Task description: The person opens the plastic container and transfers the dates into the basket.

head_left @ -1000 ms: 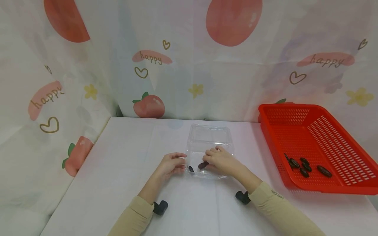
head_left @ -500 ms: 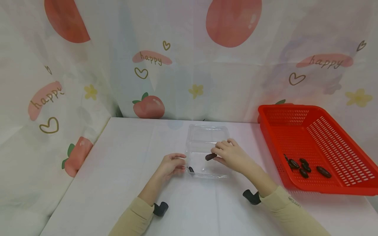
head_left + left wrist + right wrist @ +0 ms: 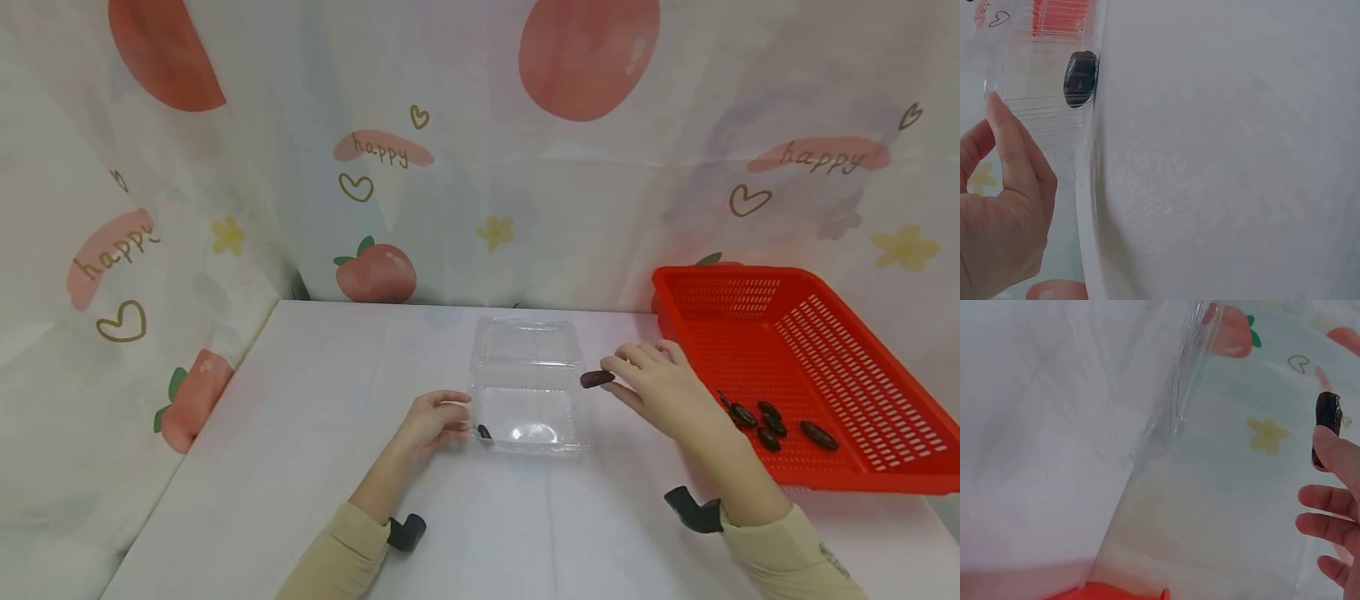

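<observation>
Between thumb and fingers, my right hand (image 3: pixel 663 387) pinches a dark brown date (image 3: pixel 597 379), held in the air just right of a clear plastic clamshell box (image 3: pixel 528 417). The right wrist view shows the same date (image 3: pixel 1327 428) upright by the thumb, with the other fingers spread apart. The box lies with its lid (image 3: pixel 527 342) folded back. Another date (image 3: pixel 484 432) is in its front left corner. My left hand (image 3: pixel 435 425) stays at the box's left side, fingers loosely extended; in the left wrist view a fingertip (image 3: pixel 994 100) meets the clear wall.
A red perforated plastic basket (image 3: pixel 712 333) stands on the right, with several dates (image 3: pixel 768 425) in its near left part. A white cloth covers the table (image 3: pixel 337 358). Behind it hangs a printed curtain (image 3: pixel 465 183).
My right hand has lifted the date out of the clear box and carried it right, towards the red basket. The left hand has stayed by the box, where the other date lies unmoved.
</observation>
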Demonstrator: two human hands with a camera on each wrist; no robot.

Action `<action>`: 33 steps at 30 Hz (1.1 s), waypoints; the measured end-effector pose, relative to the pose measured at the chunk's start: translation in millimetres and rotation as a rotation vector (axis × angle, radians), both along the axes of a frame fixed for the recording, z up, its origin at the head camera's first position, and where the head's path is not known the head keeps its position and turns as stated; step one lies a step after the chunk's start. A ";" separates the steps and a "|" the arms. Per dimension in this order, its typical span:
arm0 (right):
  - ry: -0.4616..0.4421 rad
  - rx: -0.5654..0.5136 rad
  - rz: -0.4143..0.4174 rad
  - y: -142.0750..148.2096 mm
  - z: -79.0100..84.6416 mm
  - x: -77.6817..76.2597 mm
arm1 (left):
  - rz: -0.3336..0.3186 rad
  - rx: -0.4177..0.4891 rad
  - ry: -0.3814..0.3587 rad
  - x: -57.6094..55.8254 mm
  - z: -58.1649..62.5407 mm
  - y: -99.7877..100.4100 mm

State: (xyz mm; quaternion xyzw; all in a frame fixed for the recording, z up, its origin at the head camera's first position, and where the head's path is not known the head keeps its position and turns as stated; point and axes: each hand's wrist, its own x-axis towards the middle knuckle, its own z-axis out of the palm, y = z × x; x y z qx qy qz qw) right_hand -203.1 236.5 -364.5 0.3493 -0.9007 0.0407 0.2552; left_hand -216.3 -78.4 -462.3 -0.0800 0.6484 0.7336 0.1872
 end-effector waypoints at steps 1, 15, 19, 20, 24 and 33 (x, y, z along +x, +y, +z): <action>-0.005 -0.007 -0.010 4.6 2.1 2.5 | 0.002 0.001 -0.002 -0.1 -0.4 -0.1; -0.150 -0.011 -0.294 76.3 9.6 30.0 | 0.009 0.000 -0.015 -0.2 -1.0 -1.0; -0.151 -0.031 -0.367 99.2 6.5 35.4 | 0.010 -0.009 -0.019 -1.3 -2.3 -1.1; -0.154 -0.037 -0.385 105.0 5.8 36.7 | 0.012 -0.007 -0.022 -1.6 -2.7 -0.8; -0.189 -0.056 -0.491 126.2 1.7 40.3 | 0.012 -0.005 -0.020 -1.4 -2.6 -0.6; -0.289 -0.043 -0.656 163.8 -18.6 38.1 | 0.010 -0.009 -0.019 -1.0 -0.9 -0.2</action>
